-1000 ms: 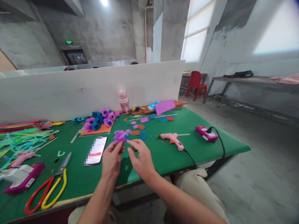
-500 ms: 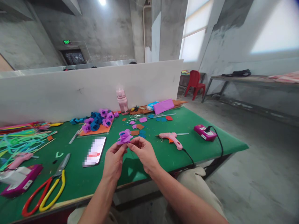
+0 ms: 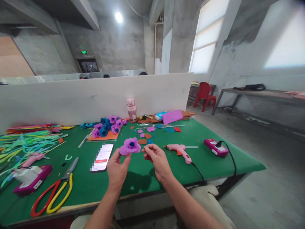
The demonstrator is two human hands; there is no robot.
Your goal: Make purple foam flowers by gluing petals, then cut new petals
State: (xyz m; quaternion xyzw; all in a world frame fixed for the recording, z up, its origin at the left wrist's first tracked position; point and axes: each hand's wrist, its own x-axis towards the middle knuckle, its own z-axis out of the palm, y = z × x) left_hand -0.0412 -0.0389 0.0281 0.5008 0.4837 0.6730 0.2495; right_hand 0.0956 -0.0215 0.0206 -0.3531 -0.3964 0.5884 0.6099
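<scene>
A purple paper flower with a dark blue centre is pinched at its lower left edge by my left hand. Just right of the flower, my right hand is apart from it, thumb and fingertips pressed together; what they hold, if anything, is too small to name. Purple, brown and blue paper pieces lie behind the hands. A pink glue gun rests to the right. To the left of my left hand lies a phone.
Large scissors and a purple power socket are at left, another socket at right with a cable. Behind stand a pink bottle, finished flowers on orange paper and a white partition. Coloured strips lie far left.
My right hand has come off the flower and moved slightly right. The flower, in my left hand, is now tilted so its blue centre shows. The view has shifted up and left.
</scene>
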